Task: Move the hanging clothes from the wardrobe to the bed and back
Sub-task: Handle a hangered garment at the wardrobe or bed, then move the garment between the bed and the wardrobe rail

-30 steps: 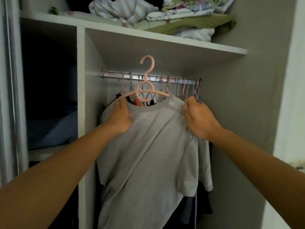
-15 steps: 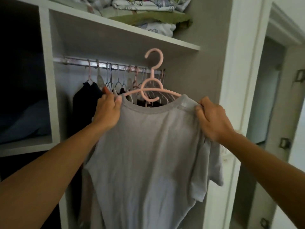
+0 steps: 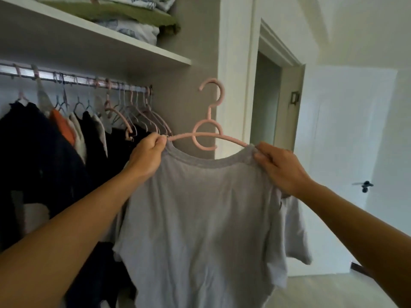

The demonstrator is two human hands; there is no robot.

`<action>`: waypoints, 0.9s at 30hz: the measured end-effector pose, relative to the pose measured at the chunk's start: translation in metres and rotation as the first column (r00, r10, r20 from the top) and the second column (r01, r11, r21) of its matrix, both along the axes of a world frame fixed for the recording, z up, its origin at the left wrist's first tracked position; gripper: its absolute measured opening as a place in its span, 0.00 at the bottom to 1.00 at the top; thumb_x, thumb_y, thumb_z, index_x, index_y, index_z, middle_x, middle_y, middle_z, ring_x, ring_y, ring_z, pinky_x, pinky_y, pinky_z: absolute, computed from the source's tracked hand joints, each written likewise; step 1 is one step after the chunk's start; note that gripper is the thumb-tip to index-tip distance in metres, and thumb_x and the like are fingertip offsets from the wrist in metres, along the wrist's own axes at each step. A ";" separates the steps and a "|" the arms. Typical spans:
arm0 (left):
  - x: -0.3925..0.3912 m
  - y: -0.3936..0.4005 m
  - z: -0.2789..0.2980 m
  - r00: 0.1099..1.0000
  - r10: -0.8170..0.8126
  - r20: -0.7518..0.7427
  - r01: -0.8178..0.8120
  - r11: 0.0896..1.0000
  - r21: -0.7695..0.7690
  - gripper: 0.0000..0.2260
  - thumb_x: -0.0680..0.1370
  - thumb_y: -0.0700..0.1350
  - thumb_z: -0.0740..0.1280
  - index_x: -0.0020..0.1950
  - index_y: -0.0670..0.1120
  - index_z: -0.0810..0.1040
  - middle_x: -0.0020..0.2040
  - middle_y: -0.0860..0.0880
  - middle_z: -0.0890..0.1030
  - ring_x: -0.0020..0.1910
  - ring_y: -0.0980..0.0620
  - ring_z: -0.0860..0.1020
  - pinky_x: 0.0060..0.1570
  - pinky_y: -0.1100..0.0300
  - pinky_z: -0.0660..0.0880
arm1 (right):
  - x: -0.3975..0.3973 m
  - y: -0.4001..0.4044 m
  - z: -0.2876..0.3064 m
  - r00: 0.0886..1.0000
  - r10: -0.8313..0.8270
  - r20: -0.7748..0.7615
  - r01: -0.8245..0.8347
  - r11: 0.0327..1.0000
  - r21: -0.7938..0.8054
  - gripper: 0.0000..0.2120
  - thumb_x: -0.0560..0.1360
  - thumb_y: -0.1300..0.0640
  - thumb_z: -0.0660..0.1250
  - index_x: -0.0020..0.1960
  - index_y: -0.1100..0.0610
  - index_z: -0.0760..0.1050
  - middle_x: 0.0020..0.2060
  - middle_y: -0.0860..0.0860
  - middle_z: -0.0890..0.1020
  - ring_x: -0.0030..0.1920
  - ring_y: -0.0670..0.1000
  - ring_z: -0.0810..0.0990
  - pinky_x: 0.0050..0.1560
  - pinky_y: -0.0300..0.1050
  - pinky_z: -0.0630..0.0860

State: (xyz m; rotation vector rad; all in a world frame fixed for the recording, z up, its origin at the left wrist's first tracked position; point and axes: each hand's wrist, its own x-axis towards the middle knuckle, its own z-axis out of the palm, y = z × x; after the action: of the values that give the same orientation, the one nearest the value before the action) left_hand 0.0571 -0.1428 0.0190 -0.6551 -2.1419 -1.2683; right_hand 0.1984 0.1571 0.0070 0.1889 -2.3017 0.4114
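Two hands hold up a grey t-shirt point(image 3: 200, 218) on a pink hanger point(image 3: 208, 134), off the rail and out in front of the wardrobe's right side wall. L hand point(image 3: 148, 155) pinches the shirt's left shoulder w/ the hanger arm end, thumb and fingers curled round the fabric at the collar. R hand point(image 3: 281, 168) grips the right shoulder the same way, fingertips closed on cloth just beside the collar. Hanger hook points up, free in the air, touching nothing. Shirt hangs straight down between both forearms, one sleeve drooping past the R wrist.

Behind, to the left: wardrobe rail point(image 3: 73, 80) w/ several empty hangers point(image 3: 142, 112) bunched near its right end, plus dark clothes point(image 3: 33, 152) and an orange item point(image 3: 63, 124) further left. Shelf point(image 3: 124, 42) above carries folded bedding point(image 3: 131, 16). To the right, a doorway frame point(image 3: 287, 94) and a white door point(image 3: 347, 165) w/ a dark handle point(image 3: 364, 186)
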 end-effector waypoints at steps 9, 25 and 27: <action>0.047 0.127 -0.006 0.952 -0.305 0.002 0.303 0.944 -0.130 0.10 0.83 0.46 0.60 0.42 0.50 0.74 0.33 0.54 0.72 0.34 0.53 0.70 0.37 0.56 0.65 | 0.096 0.096 -0.009 0.980 -0.118 0.157 0.145 0.974 -0.173 0.12 0.84 0.53 0.57 0.45 0.50 0.74 0.39 0.49 0.79 0.42 0.49 0.78 0.41 0.39 0.71; 0.226 0.362 -0.032 0.770 -0.632 0.089 0.638 0.761 -0.115 0.04 0.79 0.47 0.69 0.48 0.56 0.79 0.45 0.58 0.82 0.45 0.61 0.80 0.43 0.67 0.73 | 0.323 0.275 -0.037 0.891 -0.421 0.169 0.452 0.856 -0.253 0.09 0.82 0.53 0.61 0.45 0.48 0.77 0.37 0.44 0.79 0.38 0.45 0.76 0.38 0.35 0.67; 0.248 0.390 -0.034 0.745 -0.659 0.102 0.667 0.734 -0.130 0.05 0.79 0.46 0.69 0.48 0.56 0.80 0.44 0.58 0.82 0.44 0.61 0.79 0.42 0.68 0.72 | 0.349 0.295 -0.042 0.873 -0.450 0.187 0.485 0.841 -0.242 0.09 0.82 0.53 0.61 0.45 0.47 0.76 0.37 0.44 0.79 0.39 0.46 0.77 0.39 0.36 0.69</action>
State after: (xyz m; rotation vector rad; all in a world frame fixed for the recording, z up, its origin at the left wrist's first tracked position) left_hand 0.3046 0.2469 -0.0146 -1.5878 -2.1306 -1.4674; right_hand 0.5474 0.4526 -0.0348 -0.5519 -2.2755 0.4967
